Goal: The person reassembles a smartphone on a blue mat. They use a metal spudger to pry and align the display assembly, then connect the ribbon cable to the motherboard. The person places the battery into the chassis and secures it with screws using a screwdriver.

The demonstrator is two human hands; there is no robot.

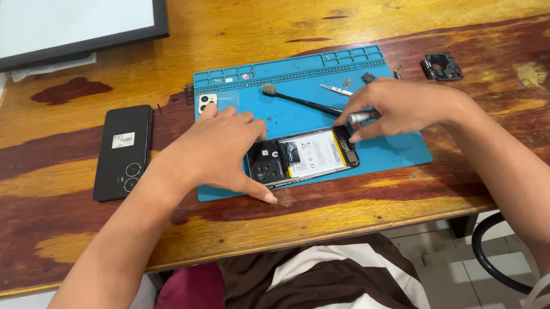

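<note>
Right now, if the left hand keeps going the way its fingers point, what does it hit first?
Probably the brush lying on the blue mat: the left hand rests on the opened phone, fingers pointing right and slightly away. Depth is unclear.

Opened phone, battery exposed, lying on a blue mat on a wooden desk. Left hand rests on the phone's left end, thumb at its near edge. Right hand pinches a screwdriver at the phone's right end. Black back cover left of the mat; brush behind the phone.
</note>
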